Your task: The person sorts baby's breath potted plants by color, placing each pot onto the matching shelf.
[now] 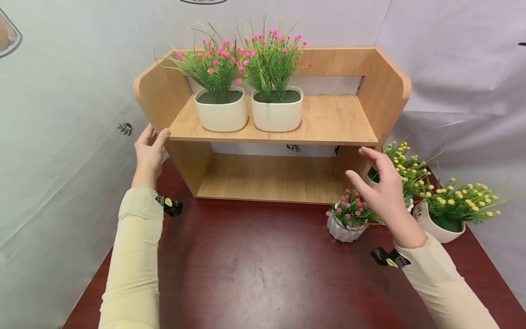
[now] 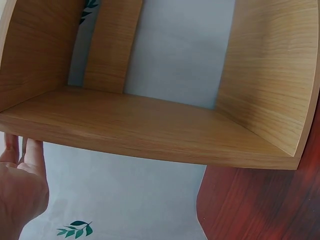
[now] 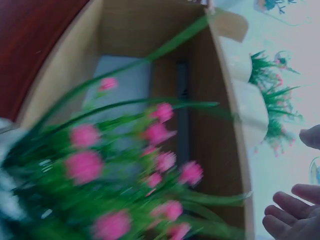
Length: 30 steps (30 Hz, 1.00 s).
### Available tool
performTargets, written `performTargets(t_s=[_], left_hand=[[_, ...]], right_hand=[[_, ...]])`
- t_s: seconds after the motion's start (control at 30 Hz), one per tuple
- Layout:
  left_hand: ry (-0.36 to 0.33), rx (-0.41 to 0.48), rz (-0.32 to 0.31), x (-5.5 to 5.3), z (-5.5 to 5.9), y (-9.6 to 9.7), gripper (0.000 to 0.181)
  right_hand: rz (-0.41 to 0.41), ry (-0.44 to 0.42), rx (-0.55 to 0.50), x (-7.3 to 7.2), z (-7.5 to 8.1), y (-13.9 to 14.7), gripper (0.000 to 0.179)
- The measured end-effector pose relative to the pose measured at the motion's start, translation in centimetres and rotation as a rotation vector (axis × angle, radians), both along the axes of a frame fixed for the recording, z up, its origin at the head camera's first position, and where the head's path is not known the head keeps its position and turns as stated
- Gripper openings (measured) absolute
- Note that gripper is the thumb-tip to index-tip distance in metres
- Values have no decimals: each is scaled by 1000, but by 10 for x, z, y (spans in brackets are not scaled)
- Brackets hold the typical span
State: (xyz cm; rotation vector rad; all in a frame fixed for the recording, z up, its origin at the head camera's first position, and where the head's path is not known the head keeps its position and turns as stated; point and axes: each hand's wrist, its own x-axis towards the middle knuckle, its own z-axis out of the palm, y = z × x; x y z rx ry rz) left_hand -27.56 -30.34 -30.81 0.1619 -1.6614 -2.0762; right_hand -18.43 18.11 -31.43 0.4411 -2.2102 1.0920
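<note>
Wooden and light brown, the two-tier shelf stands on the dark-red table, two rounded white pink-flowered pots on its upper tier. Your left hand touches its left side, fingers fairly straight; your right hand is empty, thumb and fingers apart. Press lightly, and clear the ribbed white pink-flowered pot.

Shelf: wood or wood-look board, pale grain, smooth, low sheen. Surface: dark red wood-look, smooth, glossy, throws back light. Oval pots: smooth, soft sheen, plastic or ceramic, can't tell. Small pot: ribbed. Pink-flowered plants: look plastic. Backdrop: matt, creased sheet. Sleeves: matt cloth, wrinkled. Wrist cameras: black, look plastic.
</note>
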Motion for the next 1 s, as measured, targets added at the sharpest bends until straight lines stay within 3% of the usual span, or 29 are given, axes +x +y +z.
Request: performTargets(t_s=[0.17,0.43,0.67,0.87,1.0], left_hand=[[4,7,-6,-1,-1,1,52],[2,8,-4,-1,-1,2,51],[-10,-13,-1,-1,-1,3,52],[0,-4,-1,0,-1,3,53],[0,-14,14,1,-1,3,51]], right_hand=[[-69,16,-19,13,-24,20,52],[-111,18,-17,23,-56,43,47],[-151,-69,-208,31,-71,54,33],[-267,-150,-225,32,-86,65,25],[-286,-172,-234,31,-96,71,25]])
